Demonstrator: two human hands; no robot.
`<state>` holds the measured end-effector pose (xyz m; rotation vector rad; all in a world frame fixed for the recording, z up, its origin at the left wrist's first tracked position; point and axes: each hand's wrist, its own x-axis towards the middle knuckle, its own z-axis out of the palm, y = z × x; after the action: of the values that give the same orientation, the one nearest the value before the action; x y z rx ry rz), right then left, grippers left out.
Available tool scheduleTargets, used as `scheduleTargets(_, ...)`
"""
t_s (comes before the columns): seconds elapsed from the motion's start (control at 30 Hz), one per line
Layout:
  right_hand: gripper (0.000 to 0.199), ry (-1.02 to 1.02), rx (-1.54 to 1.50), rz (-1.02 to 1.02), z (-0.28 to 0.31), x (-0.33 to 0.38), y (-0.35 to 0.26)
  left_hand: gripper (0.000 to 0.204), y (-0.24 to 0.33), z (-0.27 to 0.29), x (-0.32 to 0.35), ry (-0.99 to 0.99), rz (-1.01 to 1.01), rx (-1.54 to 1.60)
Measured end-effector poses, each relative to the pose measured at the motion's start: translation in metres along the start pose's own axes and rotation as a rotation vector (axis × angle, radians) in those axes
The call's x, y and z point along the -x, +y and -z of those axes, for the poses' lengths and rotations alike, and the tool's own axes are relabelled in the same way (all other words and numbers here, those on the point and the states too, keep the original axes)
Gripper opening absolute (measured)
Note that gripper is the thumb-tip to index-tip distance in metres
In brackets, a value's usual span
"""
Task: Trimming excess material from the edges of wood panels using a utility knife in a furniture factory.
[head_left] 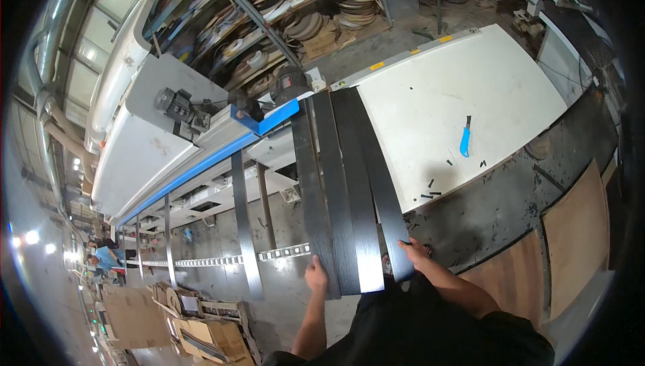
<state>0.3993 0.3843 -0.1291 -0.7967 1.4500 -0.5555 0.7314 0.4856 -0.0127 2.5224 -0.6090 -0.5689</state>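
white worktable (pixel 443 97): a large pale slab, upper right, carrying the far ends of the boards; a blue-handled knife (pixel 464 139) and a few dark offcuts lie on its bare part, well apart from the hands.

edge-banding machine (pixel 148 144): a long grey and white body with a blue rail, running from the left toward the table's corner, just beside the far ends of the boards.

dark boards (pixel 346 185): four long, narrow black panels lying side by side, slightly fanned. their long axis runs straight away from the person, from the near ends at the waist up to the table and machine; the near ends overhang the floor, held up by the hands.

left hand (pixel 316 277): clasped on the near end of the leftmost board, fingers curled under its corner.

right hand (pixel 415 252): gripping the near end of the rightmost board, thumb on top.

relation: both hands sit at the same near end, one at each outer edge, so the whole length of the boards lies ahead of the grip; neither hand is clearly the nearer to the machine.
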Motion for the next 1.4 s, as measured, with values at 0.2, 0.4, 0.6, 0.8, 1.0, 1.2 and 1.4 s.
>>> scheduleTargets(0.2,0.093,-0.094,0.232,-0.127,-0.007,0.023,-0.049,0.076,0.009,-0.012,0.021,-0.03,0.024,0.045)
scheduleTargets(0.4,0.117,0.002,0.312,-0.179,-0.02,0.009,-0.026,0.074,0.019,-0.035,0.044,-0.125,0.041,0.023)
scheduleTargets(0.6,0.099,-0.038,0.431,-0.041,-0.034,0.036,-0.055,0.071,0.038,-0.02,0.053,-0.136,-0.001,0.114)
scheduleTargets(0.8,0.084,-0.122,0.136,0.004,-0.033,0.046,-0.065,0.072,0.038,-0.033,0.06,-0.079,-0.096,0.036)
scheduleTargets(1.0,0.076,-0.165,0.052,-0.004,-0.025,0.019,-0.023,0.065,0.06,-0.042,0.088,-0.166,-0.042,-0.041)
scheduleTargets(1.2,0.082,-0.223,-0.121,-0.063,-0.015,0.018,-0.022,0.053,0.073,-0.086,0.121,-0.197,-0.087,0.002)
scheduleTargets(1.4,0.115,-0.215,0.043,-0.124,-0.002,0.004,-0.02,0.049,0.089,-0.136,0.153,-0.154,-0.26,-0.218)
